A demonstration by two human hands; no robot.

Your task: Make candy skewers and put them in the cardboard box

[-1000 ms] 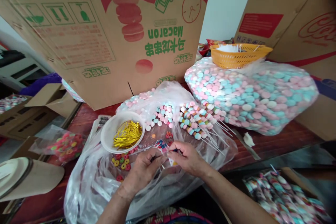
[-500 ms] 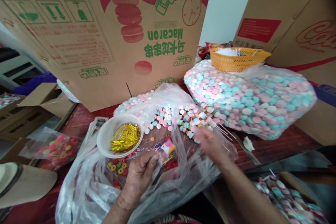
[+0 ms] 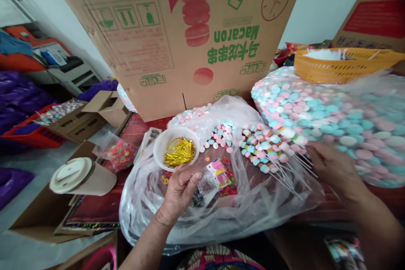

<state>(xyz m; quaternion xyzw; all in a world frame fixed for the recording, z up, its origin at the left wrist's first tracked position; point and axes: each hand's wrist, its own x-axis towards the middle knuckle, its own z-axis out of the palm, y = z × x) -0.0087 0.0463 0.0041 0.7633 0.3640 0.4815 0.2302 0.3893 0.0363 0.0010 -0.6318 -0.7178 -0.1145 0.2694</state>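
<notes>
My left hand is closed on a small clear printed bag, held over an open plastic sheet. My right hand lies at the white stick ends of the candy skewers; its fingers are bent over the sticks and partly hidden. A white bowl with gold twist ties sits just above my left hand. Loose pink, blue and white candies and coloured ring candies lie on the plastic.
A large bag of pastel candies carries an orange basket. A tall macaron carton stands behind. At left are a lidded beige tub, a small bag of ring candies and open cartons.
My right hand left the small bag and moved right to the skewer sticks. My left hand kept the bag. The view swung left.
</notes>
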